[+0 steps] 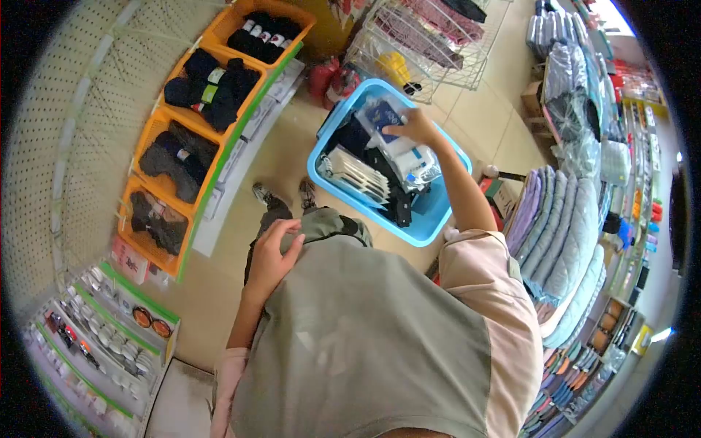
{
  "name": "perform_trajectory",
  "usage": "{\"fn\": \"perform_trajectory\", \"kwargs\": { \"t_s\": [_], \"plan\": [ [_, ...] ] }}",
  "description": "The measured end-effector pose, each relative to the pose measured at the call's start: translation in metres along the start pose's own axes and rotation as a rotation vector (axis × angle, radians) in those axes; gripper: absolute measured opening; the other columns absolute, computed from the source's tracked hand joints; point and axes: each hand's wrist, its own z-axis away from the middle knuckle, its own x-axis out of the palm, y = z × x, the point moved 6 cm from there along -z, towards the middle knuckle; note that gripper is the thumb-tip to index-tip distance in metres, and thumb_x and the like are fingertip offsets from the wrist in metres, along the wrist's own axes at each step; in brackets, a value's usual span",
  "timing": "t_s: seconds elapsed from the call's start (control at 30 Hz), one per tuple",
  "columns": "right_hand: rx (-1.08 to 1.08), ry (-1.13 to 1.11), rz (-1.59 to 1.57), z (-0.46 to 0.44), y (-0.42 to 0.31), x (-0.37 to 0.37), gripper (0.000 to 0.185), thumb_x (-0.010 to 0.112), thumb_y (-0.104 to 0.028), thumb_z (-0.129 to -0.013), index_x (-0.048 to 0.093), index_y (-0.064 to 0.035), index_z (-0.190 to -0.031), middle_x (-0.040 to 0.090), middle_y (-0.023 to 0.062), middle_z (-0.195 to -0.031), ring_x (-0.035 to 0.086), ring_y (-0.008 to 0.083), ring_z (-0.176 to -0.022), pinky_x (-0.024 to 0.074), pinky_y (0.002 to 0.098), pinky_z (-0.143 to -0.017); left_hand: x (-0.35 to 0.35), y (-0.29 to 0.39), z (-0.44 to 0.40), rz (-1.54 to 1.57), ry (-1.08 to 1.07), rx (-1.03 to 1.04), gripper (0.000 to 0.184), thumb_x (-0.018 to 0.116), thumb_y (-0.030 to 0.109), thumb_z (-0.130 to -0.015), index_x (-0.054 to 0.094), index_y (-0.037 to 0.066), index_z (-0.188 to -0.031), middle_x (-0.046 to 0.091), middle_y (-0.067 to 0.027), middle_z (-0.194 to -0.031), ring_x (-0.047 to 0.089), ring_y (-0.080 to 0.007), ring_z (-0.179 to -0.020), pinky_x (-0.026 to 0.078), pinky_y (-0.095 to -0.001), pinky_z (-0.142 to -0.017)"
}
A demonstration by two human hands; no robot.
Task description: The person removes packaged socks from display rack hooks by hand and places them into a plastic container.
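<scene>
My right hand (418,127) is over a light blue plastic basket (431,232), its thumb and fingers closed on the edge of a clear plastic packet (381,118) with a dark blue card. Below that hand lies another clear packet (415,162) with white and blue print. A row of white cards (355,175) and dark folded cloth goods (349,140) also fill the basket. My left hand (274,254) lies against my thigh and the hem of my shirt, fingers loosely apart and holding nothing.
Orange bins (157,120) of dark socks line the shelf on my left. A white wire rack (431,69) stands beyond the basket. Folded quilted pieces (566,219) are stacked on my right. Small packaged goods hang on a lower-left display (109,339).
</scene>
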Motion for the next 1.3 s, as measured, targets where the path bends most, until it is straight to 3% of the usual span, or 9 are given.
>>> {"fn": "perform_trajectory", "kwargs": {
  "t_s": [0.13,0.27,0.4,0.63,0.77,0.93,1.03,1.2,1.3],
  "plan": [
    [0.015,-0.081,0.055,0.019,0.044,0.037,0.053,0.087,-0.038,-0.063,0.071,-0.0026,-0.099,0.07,0.0151,-0.083,0.066,0.0272,-0.078,0.0509,0.0397,-0.073,0.012,0.008,-0.005,-0.014,0.017,-0.003,0.027,0.065,0.005,-0.084,0.06,0.0,-0.11,0.065,-0.0132,-0.099,0.065,-0.0246,-0.094,0.05,-0.0339,-0.084],
    [0.127,-0.017,0.022,0.033,0.117,0.066,0.054,0.085,-0.039,-0.067,0.069,0.0004,-0.1,0.07,0.0109,-0.083,0.066,0.0221,-0.073,0.0524,0.0359,-0.068,0.014,0.015,-0.007,-0.062,0.026,-0.045,0.025,0.065,0.005,-0.085,0.06,0.0,-0.109,0.065,-0.0134,-0.098,0.065,-0.0257,-0.093,0.05,-0.0343,-0.082],
    [0.478,0.08,-0.5,0.088,0.115,0.034,0.049,0.082,-0.041,-0.073,0.069,0.0015,-0.092,0.067,0.006,-0.08,0.062,0.0145,-0.065,0.0505,0.0316,-0.054,0.018,0.019,-0.011,-0.072,0.017,-0.04,0.024,0.064,0.005,-0.086,0.06,0.0,-0.108,0.065,-0.0137,-0.098,0.065,-0.0261,-0.093,0.05,-0.0344,-0.083],
    [0.804,0.325,-1.139,0.111,0.192,0.058,0.056,0.081,-0.04,-0.077,0.064,0.0074,-0.103,0.064,0.0097,-0.092,0.062,0.019,-0.075,0.0525,0.0367,-0.064,0.028,0.028,-0.02,-0.099,-0.051,-0.032,0.024,0.063,0.006,-0.087,0.059,-0.001,-0.11,0.065,-0.0141,-0.099,0.064,-0.0259,-0.094,0.049,-0.0346,-0.084],
    [0.721,0.369,-1.43,0.103,0.208,0.087,0.064,0.078,-0.05,-0.075,0.06,-0.0009,-0.112,0.066,0.0111,-0.102,0.066,0.025,-0.087,0.0544,0.0457,-0.077,0.031,0.029,-0.02,-0.131,-0.063,-0.022,0.024,0.064,0.006,-0.086,0.059,-0.001,-0.108,0.065,-0.0145,-0.098,0.064,-0.0273,-0.093,0.049,-0.035,-0.083],
    [0.753,0.465,-1.693,0.108,0.22,0.11,0.059,0.068,-0.046,-0.086,0.055,-0.0009,-0.123,0.064,0.0131,-0.111,0.065,0.0291,-0.097,0.0537,0.0484,-0.081,0.029,0.03,-0.016,-0.143,-0.057,-0.059,0.023,0.064,0.006,-0.086,0.059,-0.001,-0.108,0.065,-0.0146,-0.098,0.065,-0.027,-0.094,0.049,-0.0349,-0.083],
    [0.546,0.557,-1.958,0.1,0.219,0.125,0.056,0.062,-0.047,-0.09,0.054,-0.0051,-0.126,0.064,0.012,-0.117,0.064,0.0297,-0.102,0.0517,0.0502,-0.087,0.03,0.029,-0.014,-0.118,-0.044,-0.062,0.023,0.064,0.005,-0.086,0.059,-0.001,-0.107,0.065,-0.0148,-0.098,0.065,-0.0268,-0.094,0.05,-0.0348,-0.083],
    [0.461,1.024,-2.097,0.105,0.221,0.147,0.058,0.046,-0.05,-0.097,0.042,-0.0066,-0.136,0.053,0.0129,-0.133,0.054,0.0329,-0.119,0.0446,0.0535,-0.1,0.036,0.029,-0.015,-0.094,-0.062,-0.048,0.023,0.063,0.005,-0.086,0.059,-0.002,-0.108,0.065,-0.015,-0.098,0.065,-0.0269,-0.094,0.05,-0.0347,-0.083],
    [0.479,1.087,-2.155,0.097,0.231,0.159,0.06,0.045,-0.05,-0.098,0.04,-0.0056,-0.138,0.051,0.013,-0.135,0.052,0.0336,-0.121,0.0432,0.0536,-0.101,0.038,0.029,-0.014,-0.106,-0.075,-0.031,0.023,0.063,0.005,-0.086,0.059,-0.002,-0.108,0.064,-0.0149,-0.098,0.065,-0.0268,-0.093,0.05,-0.0347,-0.083]
  ]
}}
